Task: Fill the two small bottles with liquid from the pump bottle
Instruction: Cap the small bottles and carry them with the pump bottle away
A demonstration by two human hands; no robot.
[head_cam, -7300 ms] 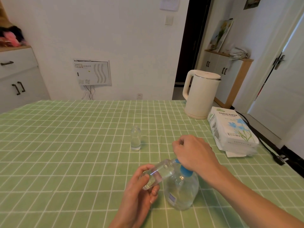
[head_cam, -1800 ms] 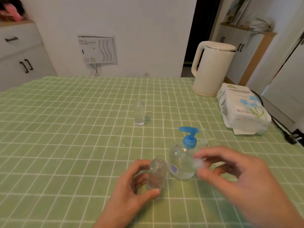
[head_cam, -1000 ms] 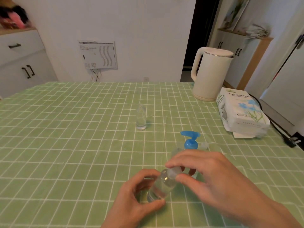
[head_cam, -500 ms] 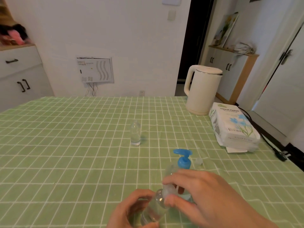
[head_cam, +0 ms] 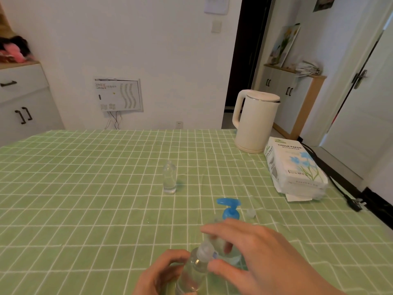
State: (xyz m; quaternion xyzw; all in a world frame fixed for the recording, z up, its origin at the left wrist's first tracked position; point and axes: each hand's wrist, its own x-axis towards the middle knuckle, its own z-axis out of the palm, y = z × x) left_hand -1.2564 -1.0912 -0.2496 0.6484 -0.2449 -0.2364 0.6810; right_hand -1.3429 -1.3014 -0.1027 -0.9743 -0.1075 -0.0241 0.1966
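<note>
My left hand [head_cam: 157, 273] grips a small clear bottle [head_cam: 192, 271] near the table's front edge, tilted toward the right. My right hand [head_cam: 251, 254] has thumb and fingers around the clear cap [head_cam: 205, 251] on that bottle's neck. Just behind my right hand stands the pump bottle [head_cam: 229, 209] with its blue pump head, its clear body mostly hidden by my fingers. A second small clear bottle [head_cam: 169, 177] stands upright and uncapped in the middle of the table, with a little liquid at its bottom. A loose clear cap [head_cam: 250, 213] lies to the right of the pump.
The table carries a green checked cloth [head_cam: 85, 199]. At the back right stand a cream electric kettle [head_cam: 255, 122] and a white tissue paper pack [head_cam: 293, 167]. A black power cord and plug [head_cam: 353, 206] run along the right edge.
Since the oldest frame my right hand left the pump head, picked up a cap and brought it onto the small bottle in my left hand. The view has tilted upward.
</note>
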